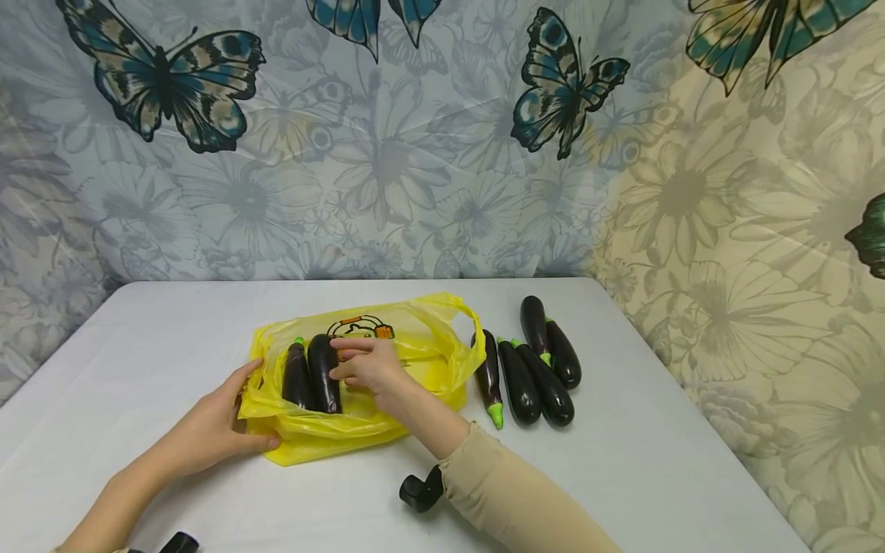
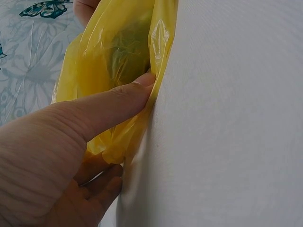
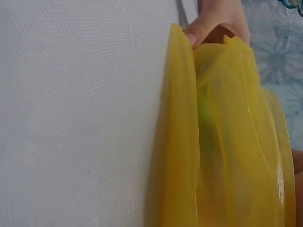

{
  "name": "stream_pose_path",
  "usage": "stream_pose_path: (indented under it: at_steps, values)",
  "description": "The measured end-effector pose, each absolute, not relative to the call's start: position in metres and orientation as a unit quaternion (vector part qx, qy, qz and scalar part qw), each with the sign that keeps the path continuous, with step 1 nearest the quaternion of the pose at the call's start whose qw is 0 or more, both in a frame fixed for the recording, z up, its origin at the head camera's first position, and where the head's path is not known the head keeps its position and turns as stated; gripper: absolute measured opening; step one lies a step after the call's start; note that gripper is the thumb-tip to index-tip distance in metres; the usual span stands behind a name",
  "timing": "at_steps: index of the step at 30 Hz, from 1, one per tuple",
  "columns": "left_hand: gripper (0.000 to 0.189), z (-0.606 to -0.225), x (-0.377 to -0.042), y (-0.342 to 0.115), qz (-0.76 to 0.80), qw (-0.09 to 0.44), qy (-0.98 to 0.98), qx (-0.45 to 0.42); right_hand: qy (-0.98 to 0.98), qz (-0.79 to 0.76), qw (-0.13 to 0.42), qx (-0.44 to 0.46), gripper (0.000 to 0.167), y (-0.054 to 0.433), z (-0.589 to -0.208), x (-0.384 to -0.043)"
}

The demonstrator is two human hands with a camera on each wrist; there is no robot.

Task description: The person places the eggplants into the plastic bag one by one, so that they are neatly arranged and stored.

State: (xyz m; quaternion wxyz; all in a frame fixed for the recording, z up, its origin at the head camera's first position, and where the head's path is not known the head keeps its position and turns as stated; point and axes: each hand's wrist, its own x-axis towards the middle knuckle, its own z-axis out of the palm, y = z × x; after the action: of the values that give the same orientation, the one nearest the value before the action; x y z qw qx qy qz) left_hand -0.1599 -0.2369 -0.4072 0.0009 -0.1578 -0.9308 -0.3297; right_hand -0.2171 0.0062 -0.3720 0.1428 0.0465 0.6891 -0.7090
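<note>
Left of centre, your left hand point(image 1: 210, 430) holds a yellow bag point(image 1: 332, 436) containing two eggplants point(image 1: 323, 378); your right hand point(image 1: 373, 367), fingers loose, reaches in.

Eggplants point(image 1: 323, 374) in and beside bag point(image 1: 339, 435)

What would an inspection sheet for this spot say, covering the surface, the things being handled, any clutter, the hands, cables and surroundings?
Surface: white table, with a bag and eggplants on it.
Job's things: thin yellow plastic bag, lying with its mouth open; two long, glossy, dark eggplants inside; five more eggplants to its right.
Clutter: nothing seen.
Left hand: grips the bag's left edge.
Right hand: in the bag's opening, fingers at the right-hand eggplant of the two.
Cables: nothing seen.
Surroundings: pale flower-patterned backdrop with blue, black and cream butterflies.
</note>
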Motion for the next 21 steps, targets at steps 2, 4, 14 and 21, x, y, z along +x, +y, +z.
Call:
stream_pose_path:
  at_steps: [2, 4, 14, 21]
  values:
    - [0.125, -0.407, -0.159, -0.237, -0.33, 0.004, -0.93, -0.16, 0.687, -0.711, 0.144, 0.039, 0.041, 0.009, -0.371, -0.218]
    - [0.125, -0.406, -0.159, -0.237, -0.331, 0.005, -0.93, -0.162, 0.684, -0.714, 0.146, 0.034, 0.041, 0.012, -0.372, -0.218]
    - [0.125, -0.407, -0.159, -0.237, -0.325, 0.005, -0.932, -0.16, 0.673, -0.725, 0.145, 0.009, 0.04, 0.021, -0.369, -0.216]
    - [0.125, -0.408, -0.16, -0.238, -0.327, 0.008, -0.931, -0.162, 0.671, -0.729, 0.136, -0.012, 0.04, 0.024, -0.365, -0.216]
